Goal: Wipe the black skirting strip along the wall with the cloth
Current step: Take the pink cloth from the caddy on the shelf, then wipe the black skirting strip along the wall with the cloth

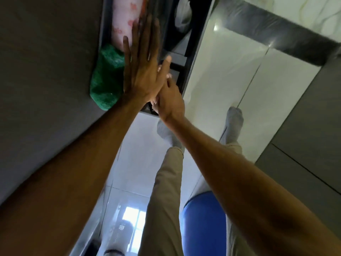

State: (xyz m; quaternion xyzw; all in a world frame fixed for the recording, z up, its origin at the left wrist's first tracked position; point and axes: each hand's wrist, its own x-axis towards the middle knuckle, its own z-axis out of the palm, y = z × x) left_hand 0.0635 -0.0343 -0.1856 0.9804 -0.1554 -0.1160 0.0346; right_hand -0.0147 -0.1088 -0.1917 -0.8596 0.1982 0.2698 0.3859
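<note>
A green fluffy cloth (pixel 106 78) lies at the near end of a dark open compartment (pixel 186 58) set in a grey unit. My left hand (pixel 142 71) is flat with its fingers spread, over the compartment, and its edge overlaps the cloth. My right hand (pixel 170 97) sits just under and to the right of it, fingers curled at the compartment's dark edge. Small pale bits show at its fingertips; whether it grips anything is hidden. The black skirting strip (pixel 276 32) runs along the white wall at the upper right, far from both hands.
A white roll with pink print (pixel 123 23) lies behind the cloth in the compartment. A pale bag (pixel 182 17) sits further in. The floor has glossy white tiles (pixel 221 74). My feet in grey socks (pixel 233 122) stand there. A blue rounded object (pixel 203 224) is near my legs.
</note>
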